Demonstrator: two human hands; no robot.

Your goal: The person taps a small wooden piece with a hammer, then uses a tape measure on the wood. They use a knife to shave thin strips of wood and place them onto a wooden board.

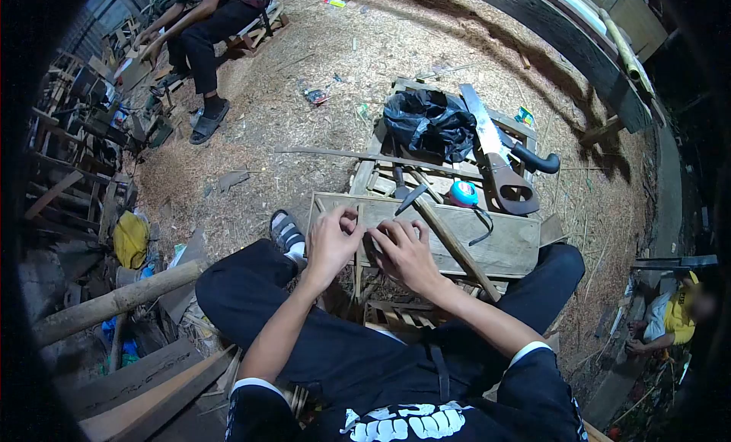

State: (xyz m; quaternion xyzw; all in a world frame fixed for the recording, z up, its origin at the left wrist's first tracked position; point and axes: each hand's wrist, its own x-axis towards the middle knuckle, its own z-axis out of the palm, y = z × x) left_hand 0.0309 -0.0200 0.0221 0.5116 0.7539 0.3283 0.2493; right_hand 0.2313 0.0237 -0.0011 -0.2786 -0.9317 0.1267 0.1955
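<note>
My left hand (333,244) is over the left end of a wooden board (502,240), its fingers curled together near a thin wood strip (359,278); what they hold, if anything, is too small to tell. Beside it, my right hand (407,252) rests at the board with bent, slightly spread fingers, and what lies beneath its fingertips is hidden. A hammer (457,248) lies across the board to the right. Behind it sits a blue tape measure (463,193). A handsaw (495,153) and a black plastic bag (430,124) lie on the slatted wooden stand.
Another person (213,38) sits at the upper left, and a person in yellow (678,312) is at the far right. A bamboo pole (122,299) and planks (145,381) lie to my left. A heavy beam (563,46) crosses the upper right.
</note>
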